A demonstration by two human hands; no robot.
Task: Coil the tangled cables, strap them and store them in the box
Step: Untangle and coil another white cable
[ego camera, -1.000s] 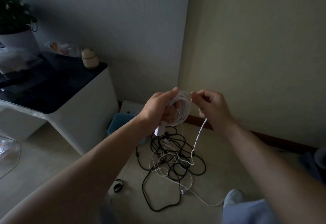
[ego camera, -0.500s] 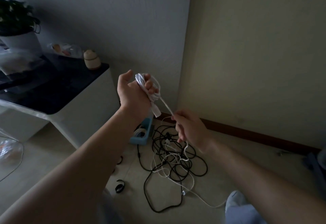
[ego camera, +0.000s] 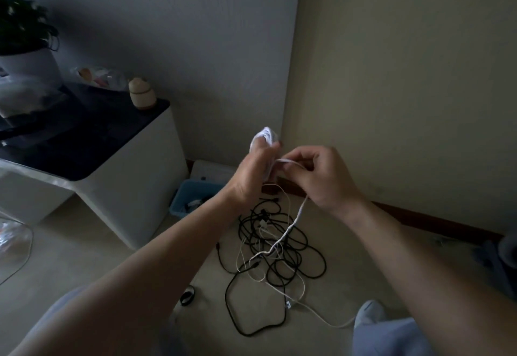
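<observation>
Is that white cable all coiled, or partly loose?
Partly coiled: white cable loops sit in the left hand; a loose length drops from the right hand into the floor tangle.

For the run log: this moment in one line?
phase coiling | left hand holds white coil | right hand pinches white cable | black cables tangled on floor

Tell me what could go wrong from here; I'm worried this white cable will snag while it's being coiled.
1. The white cable that the right hand pinches runs down through the black cables on the floor; pulling may tighten that tangle or drag it along.
2. The white coil in the left hand shows no strap, so loops could slip off.
</observation>
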